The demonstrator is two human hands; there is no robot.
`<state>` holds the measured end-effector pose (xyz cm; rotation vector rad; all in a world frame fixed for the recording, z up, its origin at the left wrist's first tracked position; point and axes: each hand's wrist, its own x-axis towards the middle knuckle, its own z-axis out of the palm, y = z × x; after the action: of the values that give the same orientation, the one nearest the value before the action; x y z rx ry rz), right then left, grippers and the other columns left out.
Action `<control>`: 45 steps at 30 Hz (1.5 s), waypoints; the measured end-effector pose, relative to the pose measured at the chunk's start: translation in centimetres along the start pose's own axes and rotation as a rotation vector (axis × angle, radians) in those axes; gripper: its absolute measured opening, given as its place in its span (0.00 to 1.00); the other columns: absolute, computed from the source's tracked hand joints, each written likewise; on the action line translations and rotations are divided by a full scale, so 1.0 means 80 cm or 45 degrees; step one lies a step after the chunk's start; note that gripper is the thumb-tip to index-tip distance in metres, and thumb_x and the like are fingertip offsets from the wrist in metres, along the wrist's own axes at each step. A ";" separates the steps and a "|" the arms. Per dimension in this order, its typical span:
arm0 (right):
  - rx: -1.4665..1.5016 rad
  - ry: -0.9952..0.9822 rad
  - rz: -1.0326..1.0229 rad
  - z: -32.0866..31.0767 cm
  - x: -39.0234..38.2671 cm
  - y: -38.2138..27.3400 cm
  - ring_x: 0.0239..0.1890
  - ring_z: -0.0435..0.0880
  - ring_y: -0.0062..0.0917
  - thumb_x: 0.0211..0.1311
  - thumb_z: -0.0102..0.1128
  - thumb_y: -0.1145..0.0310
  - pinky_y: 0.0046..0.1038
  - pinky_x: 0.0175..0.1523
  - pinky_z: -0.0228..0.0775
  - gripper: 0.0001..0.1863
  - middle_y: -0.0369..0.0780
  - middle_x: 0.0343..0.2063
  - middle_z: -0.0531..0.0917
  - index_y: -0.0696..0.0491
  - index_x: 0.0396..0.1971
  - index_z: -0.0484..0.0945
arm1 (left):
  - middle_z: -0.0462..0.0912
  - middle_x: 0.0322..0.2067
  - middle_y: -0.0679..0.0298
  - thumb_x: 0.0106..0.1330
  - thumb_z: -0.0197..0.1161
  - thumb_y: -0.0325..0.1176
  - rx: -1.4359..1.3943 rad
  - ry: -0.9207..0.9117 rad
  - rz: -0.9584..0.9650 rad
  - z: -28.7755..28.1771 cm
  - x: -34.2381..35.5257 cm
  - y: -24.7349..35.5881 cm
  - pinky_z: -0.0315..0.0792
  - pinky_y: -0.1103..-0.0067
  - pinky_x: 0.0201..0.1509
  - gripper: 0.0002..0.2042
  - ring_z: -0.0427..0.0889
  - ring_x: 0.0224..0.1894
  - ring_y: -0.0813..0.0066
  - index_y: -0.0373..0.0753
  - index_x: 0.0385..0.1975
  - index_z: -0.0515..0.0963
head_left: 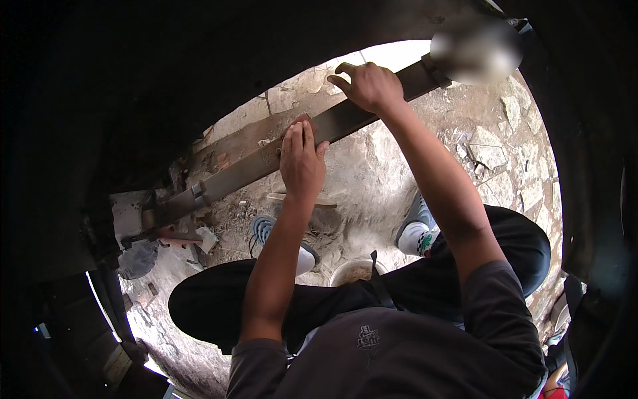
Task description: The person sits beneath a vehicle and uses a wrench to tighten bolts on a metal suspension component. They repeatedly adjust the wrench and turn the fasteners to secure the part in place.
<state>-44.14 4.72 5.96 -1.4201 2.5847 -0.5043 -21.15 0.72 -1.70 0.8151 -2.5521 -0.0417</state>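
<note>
A long, dark flat metal bar (239, 171) runs diagonally from lower left to upper right, with metal clamps near both ends. My left hand (302, 159) presses a reddish-brown pad (307, 121) against the bar, fingers lying over it and hiding most of it. My right hand (369, 90) is raised higher along the bar, thumb and index finger apart and bent, with nothing visible in it; whether it touches the metal I cannot tell.
Dark curved bodywork (166, 73) surrounds the opening. Below are a broken stone floor (488, 153), my shoes (262, 229), a round pale container (342, 269) between my legs, and a plastic bag (138, 259) at left. A blurred round object (475, 53) sits at upper right.
</note>
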 end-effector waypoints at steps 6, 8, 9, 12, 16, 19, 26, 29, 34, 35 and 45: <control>-0.006 0.090 -0.072 0.009 0.000 0.006 0.43 0.91 0.45 0.73 0.52 0.35 0.45 0.50 0.84 0.28 0.48 0.38 0.91 0.40 0.54 0.87 | 0.74 0.64 0.49 0.73 0.68 0.42 -0.162 -0.171 0.154 -0.029 -0.029 -0.020 0.70 0.61 0.71 0.29 0.72 0.67 0.49 0.27 0.65 0.75; 0.000 0.097 -0.065 0.007 0.002 0.007 0.43 0.91 0.45 0.73 0.52 0.36 0.45 0.49 0.84 0.28 0.48 0.37 0.91 0.40 0.54 0.87 | 0.74 0.63 0.49 0.73 0.67 0.43 -0.138 -0.131 0.119 -0.017 -0.002 -0.023 0.70 0.60 0.70 0.29 0.73 0.67 0.49 0.27 0.66 0.75; 0.014 0.087 -0.055 0.007 0.004 0.006 0.42 0.91 0.45 0.74 0.52 0.36 0.45 0.49 0.84 0.27 0.48 0.37 0.91 0.41 0.53 0.87 | 0.74 0.63 0.49 0.74 0.66 0.43 -0.123 -0.118 0.095 -0.014 0.007 -0.025 0.70 0.59 0.70 0.29 0.73 0.66 0.49 0.27 0.67 0.74; 0.029 0.077 -0.065 0.015 -0.001 0.006 0.42 0.91 0.46 0.74 0.53 0.36 0.46 0.48 0.84 0.27 0.48 0.36 0.91 0.41 0.53 0.88 | 0.72 0.68 0.45 0.76 0.63 0.44 -0.121 -0.185 0.004 -0.012 0.012 -0.022 0.67 0.58 0.74 0.30 0.70 0.70 0.44 0.26 0.69 0.72; 0.019 0.110 -0.086 0.012 0.000 0.011 0.40 0.91 0.47 0.74 0.53 0.36 0.46 0.47 0.84 0.28 0.48 0.35 0.91 0.43 0.53 0.87 | 0.65 0.74 0.39 0.78 0.60 0.46 -0.159 -0.249 0.139 -0.020 -0.032 -0.017 0.60 0.57 0.79 0.34 0.64 0.76 0.41 0.25 0.73 0.65; 0.047 0.086 -0.061 0.007 0.000 0.004 0.40 0.91 0.47 0.74 0.52 0.37 0.46 0.47 0.84 0.28 0.49 0.36 0.91 0.43 0.52 0.87 | 0.62 0.75 0.37 0.77 0.61 0.48 -0.181 -0.239 0.089 -0.017 -0.028 -0.017 0.57 0.55 0.81 0.37 0.60 0.79 0.40 0.24 0.75 0.61; 0.029 0.097 -0.073 0.015 0.003 0.015 0.41 0.91 0.47 0.75 0.50 0.35 0.46 0.46 0.84 0.29 0.49 0.36 0.91 0.43 0.53 0.87 | 0.63 0.74 0.35 0.76 0.62 0.50 -0.197 -0.235 0.133 -0.012 -0.035 -0.011 0.56 0.54 0.81 0.39 0.60 0.78 0.38 0.23 0.75 0.61; 0.047 0.127 -0.075 0.013 0.006 0.014 0.41 0.91 0.47 0.74 0.51 0.35 0.47 0.46 0.84 0.29 0.49 0.36 0.91 0.43 0.52 0.88 | 0.62 0.75 0.35 0.76 0.62 0.51 -0.213 -0.257 0.144 -0.018 -0.031 -0.014 0.56 0.54 0.82 0.40 0.60 0.78 0.38 0.24 0.75 0.60; 0.080 0.075 -0.059 0.016 0.003 0.009 0.41 0.91 0.47 0.75 0.50 0.36 0.46 0.47 0.84 0.28 0.49 0.36 0.91 0.43 0.50 0.88 | 0.60 0.76 0.36 0.75 0.64 0.51 -0.199 -0.269 -0.049 0.003 0.022 -0.019 0.55 0.55 0.82 0.41 0.58 0.79 0.38 0.25 0.76 0.60; 0.081 0.073 -0.064 0.019 0.000 0.012 0.41 0.91 0.47 0.75 0.50 0.36 0.46 0.47 0.84 0.28 0.49 0.36 0.91 0.43 0.50 0.88 | 0.61 0.76 0.36 0.75 0.63 0.50 -0.220 -0.283 0.011 -0.003 0.010 -0.017 0.55 0.56 0.82 0.40 0.58 0.79 0.38 0.25 0.76 0.60; 0.099 0.033 -0.060 0.007 0.002 0.005 0.42 0.91 0.47 0.76 0.49 0.36 0.47 0.48 0.83 0.29 0.50 0.38 0.91 0.43 0.50 0.89 | 0.60 0.76 0.37 0.75 0.63 0.50 -0.165 -0.271 0.004 -0.008 0.012 -0.020 0.53 0.56 0.83 0.40 0.59 0.79 0.39 0.24 0.76 0.59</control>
<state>-44.42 4.65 5.28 -1.4616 2.5269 -0.6274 -20.73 -1.06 -0.96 0.7943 -2.7145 -0.3047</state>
